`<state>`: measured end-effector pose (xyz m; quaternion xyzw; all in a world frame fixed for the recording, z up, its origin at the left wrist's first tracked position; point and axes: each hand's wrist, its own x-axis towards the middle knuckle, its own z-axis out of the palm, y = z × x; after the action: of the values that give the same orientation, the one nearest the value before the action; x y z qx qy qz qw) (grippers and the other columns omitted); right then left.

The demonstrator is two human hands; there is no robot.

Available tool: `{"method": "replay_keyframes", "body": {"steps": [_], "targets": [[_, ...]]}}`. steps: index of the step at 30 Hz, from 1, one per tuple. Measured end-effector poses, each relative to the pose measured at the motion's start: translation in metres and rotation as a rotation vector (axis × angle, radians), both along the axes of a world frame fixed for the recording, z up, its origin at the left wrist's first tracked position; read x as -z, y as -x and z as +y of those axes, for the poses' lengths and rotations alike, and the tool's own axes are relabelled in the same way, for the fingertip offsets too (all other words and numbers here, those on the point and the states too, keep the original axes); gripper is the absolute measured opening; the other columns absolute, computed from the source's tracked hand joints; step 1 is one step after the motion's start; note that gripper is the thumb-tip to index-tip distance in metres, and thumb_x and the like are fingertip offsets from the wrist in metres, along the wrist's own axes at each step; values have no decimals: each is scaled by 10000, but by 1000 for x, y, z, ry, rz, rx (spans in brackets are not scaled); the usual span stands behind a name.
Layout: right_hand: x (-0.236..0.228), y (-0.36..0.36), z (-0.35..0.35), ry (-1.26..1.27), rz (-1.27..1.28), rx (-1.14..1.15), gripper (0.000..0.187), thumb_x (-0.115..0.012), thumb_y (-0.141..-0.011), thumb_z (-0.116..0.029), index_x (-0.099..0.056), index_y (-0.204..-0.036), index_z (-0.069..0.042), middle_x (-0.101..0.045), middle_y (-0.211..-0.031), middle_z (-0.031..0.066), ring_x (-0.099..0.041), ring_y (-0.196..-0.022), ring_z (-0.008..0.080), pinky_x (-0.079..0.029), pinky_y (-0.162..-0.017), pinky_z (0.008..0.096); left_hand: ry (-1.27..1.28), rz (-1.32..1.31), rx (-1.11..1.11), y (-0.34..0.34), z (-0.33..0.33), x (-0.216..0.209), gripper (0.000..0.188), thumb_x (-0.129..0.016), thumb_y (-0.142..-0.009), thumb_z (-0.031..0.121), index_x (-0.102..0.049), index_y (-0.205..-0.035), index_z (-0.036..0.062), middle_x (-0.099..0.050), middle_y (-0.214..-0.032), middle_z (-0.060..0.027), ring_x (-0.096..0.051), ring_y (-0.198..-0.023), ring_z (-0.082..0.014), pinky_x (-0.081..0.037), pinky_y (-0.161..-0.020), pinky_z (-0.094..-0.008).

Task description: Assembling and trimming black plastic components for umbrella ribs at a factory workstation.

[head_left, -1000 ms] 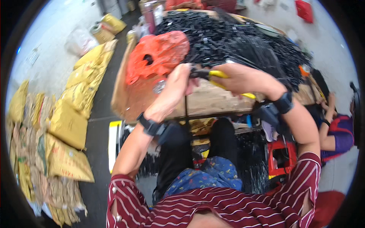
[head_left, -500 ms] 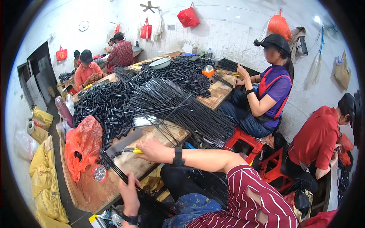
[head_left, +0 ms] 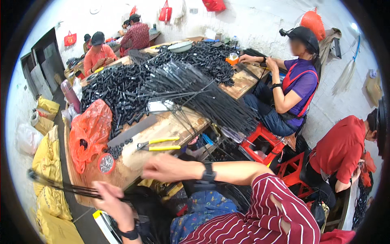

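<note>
Black strips [head_left: 61, 185], thin bundle, stick out left from the fingertips of L hand [head_left: 115, 205], across & past tabletop [head_left: 128, 166] near-left corner, free ends over yellow sacks [head_left: 53, 205]; L fingers closed on them, exact wrap blurred. Along tabletop's left edge, orange-red plastic bag [head_left: 90, 134]; nr its near-left corner, red dish [head_left: 106, 163] w/ small metal bits. Next, cluster of short black pieces [head_left: 120, 149], flat grey plate [head_left: 132, 132] just behind. Yellow-handled pliers [head_left: 160, 144] lie nr tabletop's near edge, apart from R hand [head_left: 168, 168]. R fingers curled, at that edge; too blurred, can't tell if they hold anything. Farther right, long black rods [head_left: 199, 95] overhang same edge.
</note>
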<state>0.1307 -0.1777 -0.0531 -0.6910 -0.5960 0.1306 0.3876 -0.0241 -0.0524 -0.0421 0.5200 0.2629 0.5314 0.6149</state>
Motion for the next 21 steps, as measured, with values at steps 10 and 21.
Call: {"method": "replay_keyframes", "body": {"steps": [10, 21], "targets": [[60, 56, -61, 347, 931, -211, 622, -691, -851, -210, -392, -1377, -66, -531, -1274, 139, -562, -1081, 203, -484, -889, 334, 296, -449, 233, 34, 62, -24, 287, -493, -988, 280, -417, -782, 94, -313, -602, 18, -298, -524, -123, -344, -525, -282], [-10, -2, -93, -575, 730, 22, 313, -628, -885, -292, -566, -1023, -18, -611, -1015, 214, -634, -743, 290, -559, -589, 351, 835, -343, 502, 18, -26, 7, 405, -518, -937, 460, -544, -937, 56, -627, -919, -118, -618, -967, -288, -475, -917, -394]]}}
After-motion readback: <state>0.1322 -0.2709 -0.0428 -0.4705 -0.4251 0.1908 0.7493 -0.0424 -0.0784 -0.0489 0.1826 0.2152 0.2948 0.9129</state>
